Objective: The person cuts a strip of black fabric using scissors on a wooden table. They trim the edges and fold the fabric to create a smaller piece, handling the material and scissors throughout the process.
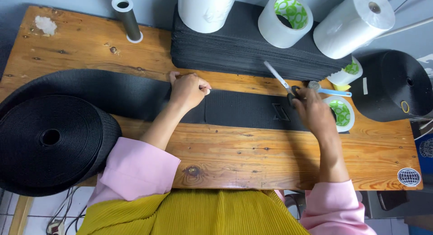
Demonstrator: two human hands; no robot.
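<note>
At frame centre, the left hand (188,89) presses curled fingers onto the wide black woven strip (243,109); right of centre, the right hand (313,111) grips silver-bladed scissors (282,81) above the wooden tabletop (252,158).

Left hand (188,90) pressed a flat black woven strip (243,109) against the long wooden table (252,154); right hand (313,109) gripped metal scissors (282,80), blades raised. The strip ran from a large black coiled roll (49,140); a stack of cut black pieces (234,48) lay behind.

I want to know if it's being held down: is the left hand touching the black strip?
Touching. The head view shows the left hand closed as a fist and pressed on the black strip, which lies flat on the wooden table, with no gap visible.
</note>
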